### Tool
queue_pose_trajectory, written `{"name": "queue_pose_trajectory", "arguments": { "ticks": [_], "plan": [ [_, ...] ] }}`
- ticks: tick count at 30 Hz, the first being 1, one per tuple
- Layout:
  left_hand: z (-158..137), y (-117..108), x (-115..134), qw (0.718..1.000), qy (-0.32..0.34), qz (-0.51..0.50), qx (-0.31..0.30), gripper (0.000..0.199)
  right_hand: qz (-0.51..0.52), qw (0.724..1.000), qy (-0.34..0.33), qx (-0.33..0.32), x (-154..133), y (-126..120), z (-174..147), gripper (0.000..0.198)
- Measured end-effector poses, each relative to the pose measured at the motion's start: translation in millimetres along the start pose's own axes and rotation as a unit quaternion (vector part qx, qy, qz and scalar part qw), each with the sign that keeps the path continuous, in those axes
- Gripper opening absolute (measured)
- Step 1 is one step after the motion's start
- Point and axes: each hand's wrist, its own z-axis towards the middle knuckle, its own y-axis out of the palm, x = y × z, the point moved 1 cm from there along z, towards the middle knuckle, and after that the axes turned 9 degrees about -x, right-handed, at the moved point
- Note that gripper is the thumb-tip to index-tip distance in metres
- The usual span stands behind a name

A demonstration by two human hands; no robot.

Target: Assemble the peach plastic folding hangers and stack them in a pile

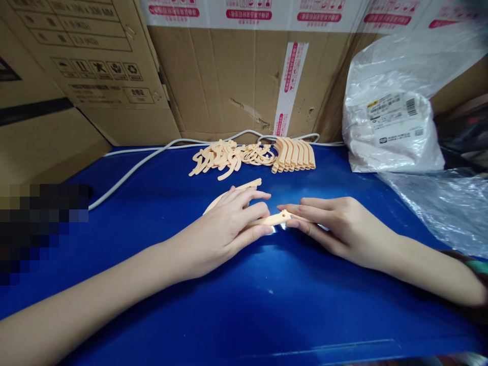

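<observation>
My left hand [236, 216] is closed on a beige curved strip [272, 219] with a small hole near its end. Facing it, my right hand [335, 221] pinches a thinner beige piece [301, 217], whose tip meets or nearly meets the holed end; I cannot tell if they are joined. Another long beige curved strip [253, 184] sticks out beyond my left fingers, partly hidden by that hand. Farther back lie a loose heap of beige hook-shaped pieces [219, 155], some small thin curved pieces [259, 154] and a row of wider curved pieces [294, 155].
The blue tabletop [244, 305] carries everything. Cardboard boxes [221, 76] wall off the back and left. A white cable [133, 175] runs along the rear. At right stand a white plastic bag [396, 122] with labels and a clear plastic sheet [438, 203].
</observation>
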Motion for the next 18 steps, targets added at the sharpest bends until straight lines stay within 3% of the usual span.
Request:
{"name": "queue_pose_trajectory", "arguments": {
  "ticks": [10, 18],
  "plan": [
    [0.5, -0.2, 0.1, 1.000, -0.002, 0.000, -0.002, 0.030, -0.132, 0.990, -0.031, 0.045, -2.6, 2.1, -2.2, 0.033],
    [-0.4, -0.6, 1.1, 1.000, 0.004, -0.003, -0.002, 0.030, -0.174, 0.983, -0.029, 0.049, -4.9, 0.8, -0.9, 0.033]
  ]
}}
